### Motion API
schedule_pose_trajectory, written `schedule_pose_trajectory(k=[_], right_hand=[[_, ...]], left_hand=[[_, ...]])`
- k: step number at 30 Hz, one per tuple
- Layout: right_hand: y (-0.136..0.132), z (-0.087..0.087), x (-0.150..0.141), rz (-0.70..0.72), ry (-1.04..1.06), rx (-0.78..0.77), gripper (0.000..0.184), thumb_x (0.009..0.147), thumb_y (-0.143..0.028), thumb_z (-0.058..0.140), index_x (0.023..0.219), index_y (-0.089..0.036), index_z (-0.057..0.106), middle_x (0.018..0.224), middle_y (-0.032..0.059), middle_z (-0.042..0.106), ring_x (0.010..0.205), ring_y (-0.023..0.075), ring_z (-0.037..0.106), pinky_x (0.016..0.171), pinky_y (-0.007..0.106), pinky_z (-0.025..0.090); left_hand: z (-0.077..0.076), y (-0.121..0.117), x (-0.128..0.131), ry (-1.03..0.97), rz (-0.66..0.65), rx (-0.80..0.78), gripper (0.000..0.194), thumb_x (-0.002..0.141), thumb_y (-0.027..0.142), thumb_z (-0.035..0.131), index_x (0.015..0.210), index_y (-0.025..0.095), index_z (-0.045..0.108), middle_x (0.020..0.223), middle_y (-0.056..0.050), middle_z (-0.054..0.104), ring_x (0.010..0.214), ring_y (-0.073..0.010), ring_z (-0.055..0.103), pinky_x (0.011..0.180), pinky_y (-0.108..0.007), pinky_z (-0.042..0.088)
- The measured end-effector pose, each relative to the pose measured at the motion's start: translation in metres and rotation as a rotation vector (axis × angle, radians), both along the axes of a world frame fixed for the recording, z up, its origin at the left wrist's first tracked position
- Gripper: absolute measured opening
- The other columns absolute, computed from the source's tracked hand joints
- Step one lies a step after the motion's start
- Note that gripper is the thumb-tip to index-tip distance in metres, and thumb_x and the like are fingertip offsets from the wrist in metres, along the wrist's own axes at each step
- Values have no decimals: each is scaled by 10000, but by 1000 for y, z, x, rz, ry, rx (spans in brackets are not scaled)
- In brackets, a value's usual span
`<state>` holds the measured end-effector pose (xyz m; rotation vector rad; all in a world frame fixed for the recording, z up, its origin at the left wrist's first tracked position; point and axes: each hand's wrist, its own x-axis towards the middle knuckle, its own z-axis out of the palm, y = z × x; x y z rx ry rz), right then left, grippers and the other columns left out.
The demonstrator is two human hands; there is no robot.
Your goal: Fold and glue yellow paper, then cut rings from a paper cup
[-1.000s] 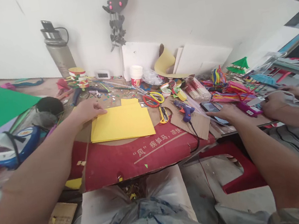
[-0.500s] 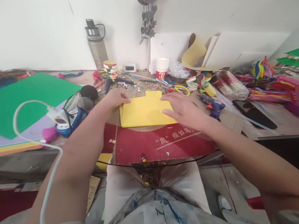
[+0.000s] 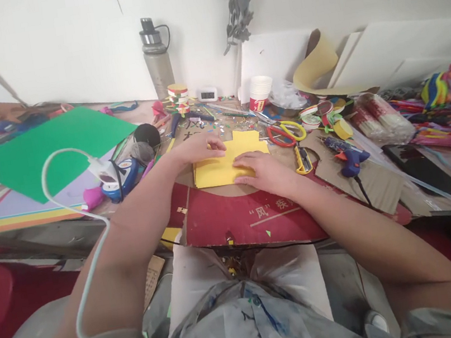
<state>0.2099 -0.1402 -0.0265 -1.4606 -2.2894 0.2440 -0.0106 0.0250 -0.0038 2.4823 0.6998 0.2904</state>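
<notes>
My two hands on yellow paper

My left hand (image 3: 204, 147), fingers curled together, and my right hand (image 3: 266, 171), fingers slightly apart, rest on the yellow paper (image 3: 213, 172), which lies on red-printed cardboard (image 3: 233, 221).

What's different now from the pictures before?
The right hand let go of the flat, black phone and moved left onto the rectangular yellow paper. The camera turned left, so another person's hands left the view. The left hand stayed at the paper, and the blue plastic glue gun and yellow box cutter stayed put.
</notes>
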Motion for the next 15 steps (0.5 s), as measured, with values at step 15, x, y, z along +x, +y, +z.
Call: schedule_pose_trajectory(k=[15], right_hand=[[4, -3, -1, -5, 34, 52, 269, 1086, -319, 625, 1154, -251, 876, 1283, 84, 828, 1234, 295, 759, 1155, 495, 567]], left_hand=[[-4, 12, -4, -88, 84, 123, 335, 913, 448, 711, 1100, 208, 850, 1134, -75, 825, 1021, -197, 711, 959, -319, 528]])
